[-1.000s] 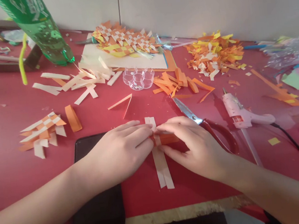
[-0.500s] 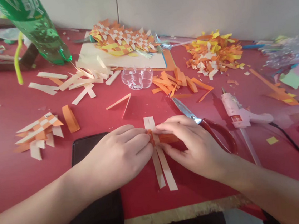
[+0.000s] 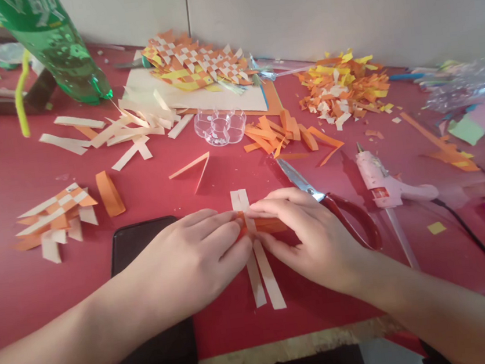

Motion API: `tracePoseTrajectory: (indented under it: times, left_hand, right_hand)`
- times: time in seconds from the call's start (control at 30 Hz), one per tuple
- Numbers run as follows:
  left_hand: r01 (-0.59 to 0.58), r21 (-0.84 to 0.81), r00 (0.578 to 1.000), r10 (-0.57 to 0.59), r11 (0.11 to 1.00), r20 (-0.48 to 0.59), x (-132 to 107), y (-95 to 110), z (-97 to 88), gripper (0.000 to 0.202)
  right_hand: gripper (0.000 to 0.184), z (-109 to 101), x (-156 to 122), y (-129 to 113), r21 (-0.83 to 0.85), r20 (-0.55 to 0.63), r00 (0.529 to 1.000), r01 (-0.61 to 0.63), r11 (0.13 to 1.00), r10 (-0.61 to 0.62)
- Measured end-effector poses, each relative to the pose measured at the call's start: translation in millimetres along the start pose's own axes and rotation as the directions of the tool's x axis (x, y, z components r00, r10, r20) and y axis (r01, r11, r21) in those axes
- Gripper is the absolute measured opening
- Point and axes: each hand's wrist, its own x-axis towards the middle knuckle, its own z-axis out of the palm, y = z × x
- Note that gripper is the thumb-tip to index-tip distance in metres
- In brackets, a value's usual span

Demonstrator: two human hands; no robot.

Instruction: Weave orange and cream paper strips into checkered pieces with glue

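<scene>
Two white paper strips [image 3: 271, 281] run up and down the table between my hands, crossed by an orange paper strip [image 3: 270, 225]. My left hand [image 3: 208, 247] is closed, its fingertips pinching the crossing from the left. From the right, the thumb and fingers of my right hand [image 3: 307, 230] pinch the same strips. The crossing itself is partly hidden by my fingers. A folded paper strip [image 3: 197, 166] stands just beyond. On the left lie a woven orange-and-white paper piece [image 3: 59, 208] and an orange folded strip [image 3: 110, 193].
Scissors [image 3: 327, 198] and a pink glue gun [image 3: 382, 178] with its cord lie to the right. A black phone-like slab [image 3: 143, 237] sits under my left forearm. Behind are a clear flower-shaped tray [image 3: 221, 127], loose orange strips [image 3: 289, 133], paper scraps [image 3: 341, 86] and a green bottle [image 3: 62, 56].
My fingers have shifted slightly at the crossing, and the white strips' upper ends now show side by side. The whole view has slid a little to the left.
</scene>
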Motion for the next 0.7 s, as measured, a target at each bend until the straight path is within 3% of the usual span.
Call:
tracePoseTrajectory:
  times: [0.7]
  left_hand:
    - [0.049, 0.047, 0.997, -0.052, 0.998, 0.062, 2.0, 0.3, 1.3, 0.027]
  right_hand:
    - [0.03, -0.3, 1.0, 1.0, 0.013, 0.036, 0.999, -0.006, 1.0, 0.006]
